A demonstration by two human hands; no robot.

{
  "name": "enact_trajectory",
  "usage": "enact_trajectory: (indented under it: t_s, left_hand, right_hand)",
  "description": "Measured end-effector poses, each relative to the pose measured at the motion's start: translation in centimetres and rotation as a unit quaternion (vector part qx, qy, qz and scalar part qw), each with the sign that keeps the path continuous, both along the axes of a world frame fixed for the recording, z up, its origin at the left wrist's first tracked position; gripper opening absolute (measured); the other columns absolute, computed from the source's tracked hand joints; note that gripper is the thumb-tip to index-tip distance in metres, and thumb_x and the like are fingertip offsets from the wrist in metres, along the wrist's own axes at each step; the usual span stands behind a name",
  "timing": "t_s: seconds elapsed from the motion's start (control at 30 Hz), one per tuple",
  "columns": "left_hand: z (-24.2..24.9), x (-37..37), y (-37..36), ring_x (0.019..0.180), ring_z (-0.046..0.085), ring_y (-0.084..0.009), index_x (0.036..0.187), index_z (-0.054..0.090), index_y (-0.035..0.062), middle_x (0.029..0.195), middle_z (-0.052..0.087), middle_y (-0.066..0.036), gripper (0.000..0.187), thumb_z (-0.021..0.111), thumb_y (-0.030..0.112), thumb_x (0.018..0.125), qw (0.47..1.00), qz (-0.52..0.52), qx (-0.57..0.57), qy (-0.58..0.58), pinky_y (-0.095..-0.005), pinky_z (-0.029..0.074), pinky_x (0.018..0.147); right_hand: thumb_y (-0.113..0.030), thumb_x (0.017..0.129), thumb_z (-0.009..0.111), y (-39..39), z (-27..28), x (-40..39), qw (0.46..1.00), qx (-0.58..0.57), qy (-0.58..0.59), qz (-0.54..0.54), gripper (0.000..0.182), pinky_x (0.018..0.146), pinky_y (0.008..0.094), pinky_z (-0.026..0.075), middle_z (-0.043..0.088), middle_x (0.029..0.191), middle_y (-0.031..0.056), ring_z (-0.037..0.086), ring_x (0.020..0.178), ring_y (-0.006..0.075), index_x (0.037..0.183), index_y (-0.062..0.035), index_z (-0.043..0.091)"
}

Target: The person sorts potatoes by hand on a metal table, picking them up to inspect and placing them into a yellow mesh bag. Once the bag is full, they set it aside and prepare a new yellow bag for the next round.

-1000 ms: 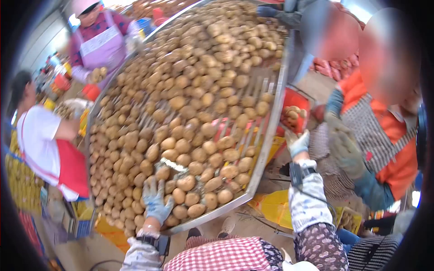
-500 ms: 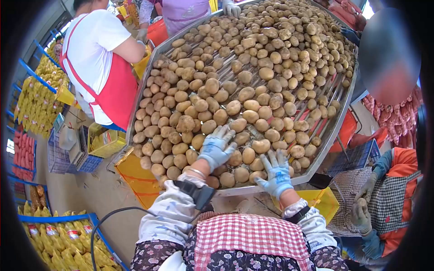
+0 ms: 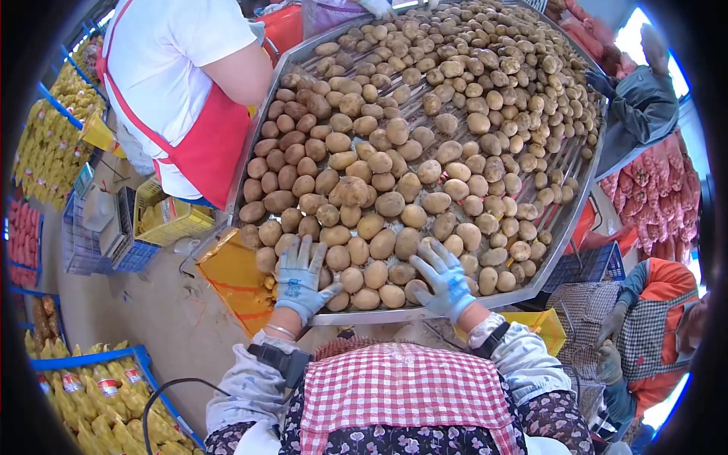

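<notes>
Potatoes point(image 3: 390, 203) lie spread over a metal-rimmed sorting table point(image 3: 523, 297), piled thickest at the far right. My left hand point(image 3: 302, 282), in a pale blue and white glove, rests with fingers spread on the potatoes at the near left edge. In a matching glove, my right hand point(image 3: 444, 282) lies on potatoes by the near rim, its fingers also apart. Neither hand grips a potato; both touch them from above. Between the hands several potatoes sit close together, and slats of the table show through gaps further back.
At the left stands a person in a red apron point(image 3: 199, 144). Another person in orange point(image 3: 661, 334) is at the right. A yellow bag point(image 3: 236, 277) hangs below the near left edge. Yellow and blue crates point(image 3: 171, 216) stand left, near filled yellow net bags point(image 3: 114, 394).
My left hand has moved left and nearer the rim, off the middle potatoes. My right hand has shifted slightly left. Potatoes near the front have rolled, and the view has turned a little.
</notes>
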State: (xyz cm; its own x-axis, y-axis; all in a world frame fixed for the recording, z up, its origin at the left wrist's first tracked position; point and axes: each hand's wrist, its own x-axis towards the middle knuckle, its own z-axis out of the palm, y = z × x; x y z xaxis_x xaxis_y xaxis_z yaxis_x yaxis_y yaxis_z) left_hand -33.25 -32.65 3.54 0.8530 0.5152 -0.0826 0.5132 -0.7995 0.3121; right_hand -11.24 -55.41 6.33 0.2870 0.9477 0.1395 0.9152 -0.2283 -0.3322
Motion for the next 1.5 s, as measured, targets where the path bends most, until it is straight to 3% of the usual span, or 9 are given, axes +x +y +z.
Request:
enact_trajectory:
  t_s: [0.2, 0.4, 0.67, 0.73, 0.97, 1.07, 1.17, 1.33, 1.5]
  left_hand:
    - [1.9, -4.9, 3.2, 0.13, 0.036, -0.0401, 0.138, 0.043, 0.0078, 0.149, 0.03, -0.019, 0.078, 0.067, 0.045, 0.074, 0.996, -0.029, -0.017, 0.083, -0.0494, 0.025, 0.11]
    - [0.7, 0.5, 2.4, 0.129, 0.035, -0.0407, 0.136, 0.044, 0.0098, 0.144, 0.036, -0.019, 0.069, 0.066, 0.036, 0.076, 0.983, -0.089, 0.044, -0.152, -0.0501, 0.024, 0.111]
    - [4.9, 1.7, 5.8, 0.108, 0.058, -0.032, 0.119, 0.059, 0.0084, 0.123, 0.058, -0.015, 0.044, 0.064, 0.029, 0.08, 0.972, -0.02, -0.143, 0.185, -0.0401, 0.048, 0.09]
    - [3.0, 5.3, 6.9, 0.11, 0.057, -0.0327, 0.124, 0.057, 0.01, 0.125, 0.056, -0.016, 0.051, 0.067, 0.029, 0.078, 0.962, -0.099, 0.01, -0.256, -0.0418, 0.046, 0.092]
    - [0.6, 14.4, 8.3, 0.106, 0.059, -0.0329, 0.132, 0.05, 0.0084, 0.119, 0.06, -0.017, 0.065, 0.071, 0.033, 0.076, 0.97, -0.115, -0.002, -0.215, -0.0416, 0.047, 0.091]
    - [4.7, 13.9, 6.1, 0.097, 0.061, -0.0334, 0.135, 0.045, 0.0043, 0.108, 0.065, -0.017, 0.071, 0.071, 0.037, 0.077, 0.974, -0.091, -0.093, -0.186, -0.0401, 0.049, 0.087]
    - [5.9, 14.9, 1.3, 0.117, 0.051, -0.0355, 0.135, 0.045, 0.0055, 0.124, 0.055, -0.019, 0.072, 0.071, 0.039, 0.077, 0.933, -0.268, -0.14, -0.194, -0.0428, 0.039, 0.101]
    - [0.4, 11.5, 3.8, 0.134, 0.03, -0.0402, 0.137, 0.041, 0.005, 0.144, 0.036, -0.02, 0.071, 0.062, 0.041, 0.079, 0.98, -0.158, 0.049, -0.11, -0.0517, 0.019, 0.113]
    - [2.8, 6.7, 5.5, 0.121, 0.047, -0.0349, 0.133, 0.047, 0.0055, 0.135, 0.048, -0.019, 0.064, 0.058, 0.044, 0.083, 0.992, -0.114, 0.026, 0.047, -0.0464, 0.035, 0.103]
  right_hand:
    - [-0.019, 0.076, 0.069, 1.2, -0.3, -2.8, 0.987, 0.041, 0.057, 0.142, 0.017, 0.077, 0.0418, 0.049, 0.062, 0.101, 0.0108, 0.06, 0.092, 0.0302, 0.087, -0.0073, 0.062]
    - [-0.019, 0.078, 0.067, 5.7, -0.1, -3.0, 0.976, 0.012, 0.185, 0.115, 0.02, 0.077, 0.0424, 0.049, 0.061, 0.106, 0.0122, 0.06, 0.093, 0.0317, 0.095, -0.0083, 0.062]
    - [-0.039, 0.083, 0.062, 1.5, 0.6, -2.4, 0.99, -0.14, 0.026, -0.022, 0.045, 0.113, 0.0527, 0.022, 0.029, 0.151, 0.0169, 0.02, 0.14, 0.0458, 0.124, -0.0215, 0.061]
    - [-0.043, 0.084, 0.061, 2.5, 2.2, -2.7, 0.974, -0.219, -0.02, 0.062, 0.045, 0.113, 0.0539, 0.021, 0.033, 0.149, 0.014, 0.022, 0.139, 0.0465, 0.124, -0.0214, 0.062]
    - [-0.039, 0.085, 0.062, 1.8, 1.3, 0.2, 0.975, -0.121, 0.184, -0.016, 0.049, 0.105, 0.0515, 0.034, 0.04, 0.145, 0.0155, 0.038, 0.132, 0.0368, 0.127, -0.0138, 0.057]
    - [-0.033, 0.091, 0.06, 2.9, 3.6, -0.2, 0.861, -0.02, 0.48, -0.167, 0.047, 0.094, 0.045, 0.047, 0.045, 0.139, 0.015, 0.053, 0.119, 0.0288, 0.131, -0.0094, 0.052]
    - [-0.037, 0.093, 0.055, 5.1, 6.2, 1.2, 0.582, 0.133, 0.782, -0.179, 0.058, 0.095, 0.0417, 0.048, 0.056, 0.127, 0.0118, 0.056, 0.115, 0.0234, 0.141, -0.0087, 0.038]
    - [-0.02, 0.09, 0.055, 3.4, 4.2, 3.7, 0.468, 0.17, 0.846, -0.19, 0.054, 0.093, 0.04, 0.049, 0.056, 0.125, 0.0096, 0.056, 0.115, 0.0249, 0.141, -0.0094, 0.038]
    - [-0.015, 0.088, 0.059, 2.8, 5.1, 3.9, 0.488, 0.256, 0.823, -0.139, 0.057, 0.094, 0.0367, 0.05, 0.056, 0.124, 0.01, 0.057, 0.114, 0.0244, 0.14, -0.0053, 0.038]
